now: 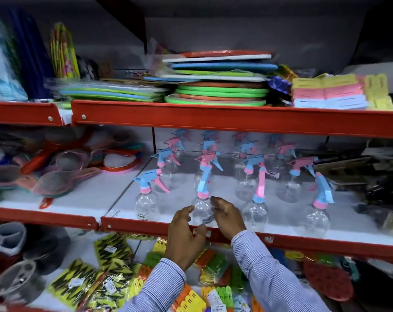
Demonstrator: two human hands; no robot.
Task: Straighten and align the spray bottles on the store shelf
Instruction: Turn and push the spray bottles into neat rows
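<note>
Several clear spray bottles with pink and blue trigger heads stand in rows on the white middle shelf (182, 190). In the front row, one bottle (202, 208) with a blue head and pink collar stands between my two hands. My left hand (185, 235) is at its left side, fingers spread near the bottle's body. Fingers curved, my right hand (227, 216) is against its right side. Whether either hand truly grips the bottle is unclear. Other front bottles stand to the left (146, 204) and to the right (255, 212), (317, 219).
A red shelf lip (303, 240) runs along the front below the bottles. Strainers and plastic scoops (55, 174) lie to the left, dark packaged goods (382, 188) to the right. Stacked coloured plates (220, 86) fill the shelf above. Packets (105, 273) lie on the shelf below.
</note>
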